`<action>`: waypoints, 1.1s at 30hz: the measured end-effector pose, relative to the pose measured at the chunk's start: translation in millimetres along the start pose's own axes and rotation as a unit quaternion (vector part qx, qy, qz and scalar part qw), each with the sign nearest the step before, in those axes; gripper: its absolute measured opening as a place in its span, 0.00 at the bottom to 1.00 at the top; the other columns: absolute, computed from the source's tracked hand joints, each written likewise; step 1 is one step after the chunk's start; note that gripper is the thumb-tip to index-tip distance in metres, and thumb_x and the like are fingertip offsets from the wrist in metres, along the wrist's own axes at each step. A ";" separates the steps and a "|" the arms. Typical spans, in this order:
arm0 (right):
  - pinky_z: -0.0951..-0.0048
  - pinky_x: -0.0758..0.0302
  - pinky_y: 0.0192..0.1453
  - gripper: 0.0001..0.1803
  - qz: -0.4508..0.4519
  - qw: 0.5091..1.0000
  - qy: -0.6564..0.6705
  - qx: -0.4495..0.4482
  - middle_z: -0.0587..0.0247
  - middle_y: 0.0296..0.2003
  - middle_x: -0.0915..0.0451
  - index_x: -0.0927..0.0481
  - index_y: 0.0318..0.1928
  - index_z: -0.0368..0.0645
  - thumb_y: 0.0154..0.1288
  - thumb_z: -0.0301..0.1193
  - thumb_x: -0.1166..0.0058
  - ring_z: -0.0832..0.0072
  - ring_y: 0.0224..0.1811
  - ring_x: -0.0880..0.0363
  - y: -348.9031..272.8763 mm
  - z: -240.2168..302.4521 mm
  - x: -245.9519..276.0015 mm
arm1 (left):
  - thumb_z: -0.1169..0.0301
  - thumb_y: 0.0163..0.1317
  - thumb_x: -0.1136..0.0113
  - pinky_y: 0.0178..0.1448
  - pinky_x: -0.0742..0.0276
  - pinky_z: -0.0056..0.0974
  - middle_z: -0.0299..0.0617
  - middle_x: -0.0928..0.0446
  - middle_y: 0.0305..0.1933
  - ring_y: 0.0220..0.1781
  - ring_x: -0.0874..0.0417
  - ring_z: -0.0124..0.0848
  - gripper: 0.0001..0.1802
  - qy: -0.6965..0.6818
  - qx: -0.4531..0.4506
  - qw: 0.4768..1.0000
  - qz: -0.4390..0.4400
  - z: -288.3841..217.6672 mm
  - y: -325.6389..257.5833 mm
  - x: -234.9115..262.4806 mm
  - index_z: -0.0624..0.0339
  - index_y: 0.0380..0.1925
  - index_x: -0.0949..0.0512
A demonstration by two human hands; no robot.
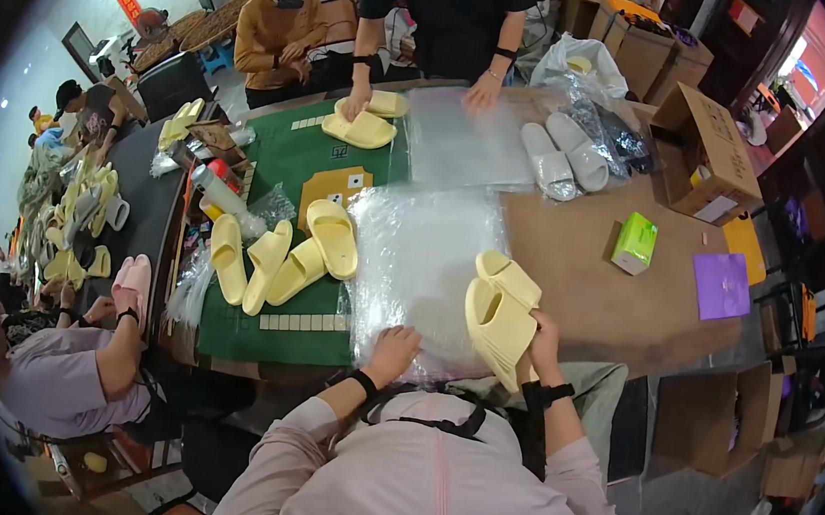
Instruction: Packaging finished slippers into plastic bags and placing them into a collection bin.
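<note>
My right hand (543, 340) grips a pair of pale yellow slide sandals (499, 312), held together at the right edge of a stack of clear plastic bags (422, 259). My left hand (393, 348) presses down on the near edge of those bags, fingers curled on the plastic. Several more yellow sandals (282, 254) lie loose on the green mat (274, 328) to the left of the bags.
Across the table a person in black holds a yellow sandal (361, 129) beside another bag stack (470, 143) and grey sandals (564, 153). A green box (634, 243), purple card (721, 285) and open cardboard box (710, 153) lie right. A person at left holds pink sandals (134, 279).
</note>
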State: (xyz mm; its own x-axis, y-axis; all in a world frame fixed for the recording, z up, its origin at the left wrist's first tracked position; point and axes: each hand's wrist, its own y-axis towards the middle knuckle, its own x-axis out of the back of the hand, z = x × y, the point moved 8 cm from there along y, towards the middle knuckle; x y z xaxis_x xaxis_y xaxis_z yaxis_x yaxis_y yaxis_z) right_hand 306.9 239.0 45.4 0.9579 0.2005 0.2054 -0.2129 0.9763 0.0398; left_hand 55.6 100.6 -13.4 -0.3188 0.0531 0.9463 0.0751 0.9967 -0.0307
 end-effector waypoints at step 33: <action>0.81 0.30 0.38 0.05 0.424 0.898 -0.024 -0.113 0.75 0.29 0.25 0.23 0.34 0.38 0.56 0.24 0.46 0.87 0.32 0.30 -78.8 87.3 -109.0 | 0.63 0.64 0.55 0.46 0.28 0.42 0.53 0.23 0.39 0.41 0.23 0.48 0.16 -0.385 0.097 0.902 -0.168 43.4 30.0 40.8 0.63 0.39 0.23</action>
State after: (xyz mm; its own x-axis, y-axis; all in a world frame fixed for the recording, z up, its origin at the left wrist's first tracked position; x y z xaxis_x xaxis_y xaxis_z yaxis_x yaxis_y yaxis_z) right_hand 202.5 133.1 105.2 0.4587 0.8818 0.1097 -0.8128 0.4662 -0.3493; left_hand 3.8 135.4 10.3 -0.8605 -0.3017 0.4106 -0.2912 0.9525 0.0898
